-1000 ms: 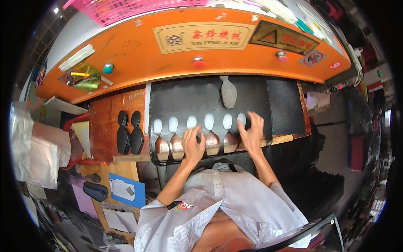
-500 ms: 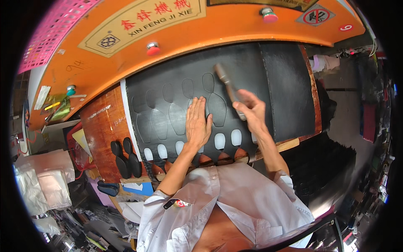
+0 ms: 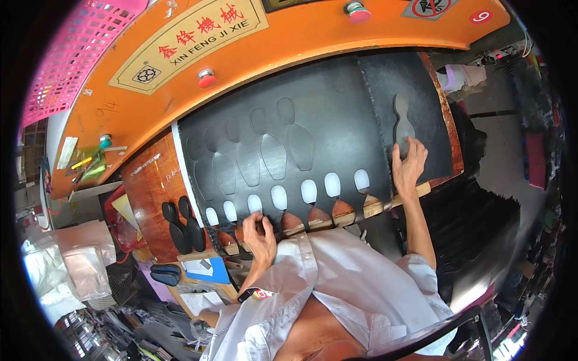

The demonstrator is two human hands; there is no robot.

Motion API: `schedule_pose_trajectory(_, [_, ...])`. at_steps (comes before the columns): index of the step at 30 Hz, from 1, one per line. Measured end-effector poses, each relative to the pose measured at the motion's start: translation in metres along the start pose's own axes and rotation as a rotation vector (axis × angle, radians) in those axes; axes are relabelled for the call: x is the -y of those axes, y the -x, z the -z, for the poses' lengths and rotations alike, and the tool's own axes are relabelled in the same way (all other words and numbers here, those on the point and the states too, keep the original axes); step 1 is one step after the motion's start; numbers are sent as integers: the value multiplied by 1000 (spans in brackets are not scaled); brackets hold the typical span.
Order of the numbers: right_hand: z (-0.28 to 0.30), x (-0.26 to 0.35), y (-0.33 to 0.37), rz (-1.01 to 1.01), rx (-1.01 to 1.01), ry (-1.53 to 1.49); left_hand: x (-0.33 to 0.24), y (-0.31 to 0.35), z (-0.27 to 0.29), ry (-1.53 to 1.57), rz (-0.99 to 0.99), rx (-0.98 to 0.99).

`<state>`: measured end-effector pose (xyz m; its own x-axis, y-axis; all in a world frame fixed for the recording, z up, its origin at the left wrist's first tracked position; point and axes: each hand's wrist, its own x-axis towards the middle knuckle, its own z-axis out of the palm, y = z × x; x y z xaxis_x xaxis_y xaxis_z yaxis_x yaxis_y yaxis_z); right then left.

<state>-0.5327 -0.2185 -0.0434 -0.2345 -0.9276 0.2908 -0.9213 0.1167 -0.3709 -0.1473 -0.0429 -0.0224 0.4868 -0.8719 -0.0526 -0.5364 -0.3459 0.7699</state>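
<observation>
A black sheet (image 3: 337,120) lies across the bench, marked with several sole-shaped outlines (image 3: 274,157). Along its near edge runs a row of sole-shaped cutouts with white ovals (image 3: 309,191) showing in them. My left hand (image 3: 260,239) is at that edge, below one of the ovals, its fingertips curled together; what they pinch, if anything, is hidden. On the darker panel at the right rests a grey sole-shaped cutting die (image 3: 403,120). My right hand (image 3: 409,165) has its thumb and fingers around the near end of that die.
An orange machine beam (image 3: 313,39) with red push buttons (image 3: 206,79) spans the far side. Two black soles (image 3: 183,225) lie on the brown board (image 3: 147,183) at left. Clear plastic bags (image 3: 72,265) and a pink basket (image 3: 81,51) are farther left. Black material (image 3: 475,240) hangs at right.
My right hand has carried the die from above the sheet to the right-hand panel. My left hand has left the middle of the sheet and come back to its near edge, fingers now curled.
</observation>
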Motion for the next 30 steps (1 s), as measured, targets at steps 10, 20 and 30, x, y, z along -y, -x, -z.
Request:
schedule_pose_trajectory(10, [39,46,37,-344,246,-288,-25,-36,11,-179,9,123])
schedule_pose_trajectory(20, [-18,42,-57,-350,551,-871,-13,-84,16,-318,-78,377])
schedule_pose_trajectory(30, [28,11,-27,-740,866,-1406,-47,-87,29,-425,-191,420])
